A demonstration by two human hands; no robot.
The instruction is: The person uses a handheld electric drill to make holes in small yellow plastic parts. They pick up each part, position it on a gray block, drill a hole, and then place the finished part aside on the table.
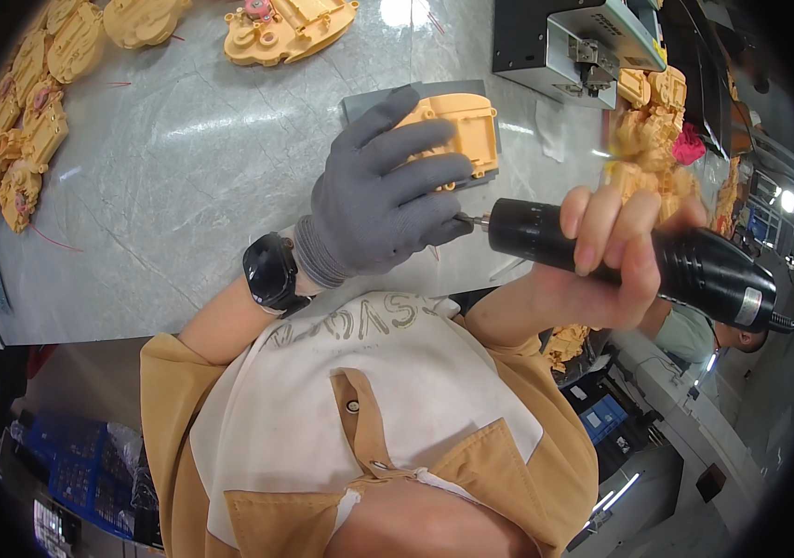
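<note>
My left hand (373, 191), in a grey glove, lies palm down with its fingers spread over a yellow-orange plastic housing (473, 130). The housing rests on a dark grey block (360, 104) and is partly covered by the fingers. My bare right hand (615, 251) is wrapped round a black electric screwdriver (532, 231), held nearly level and pointing left. Its bit (480, 221) ends right by the lowest gloved fingertips. Whether a screw sits at the bit is too small to tell.
Similar plastic housings (76, 46) line the table's far left, another housing (290, 28) lies at the back, and a pile (643, 130) sits at right. A grey and black machine (573, 46) stands at the back right. A cord (787, 322) trails from the screwdriver.
</note>
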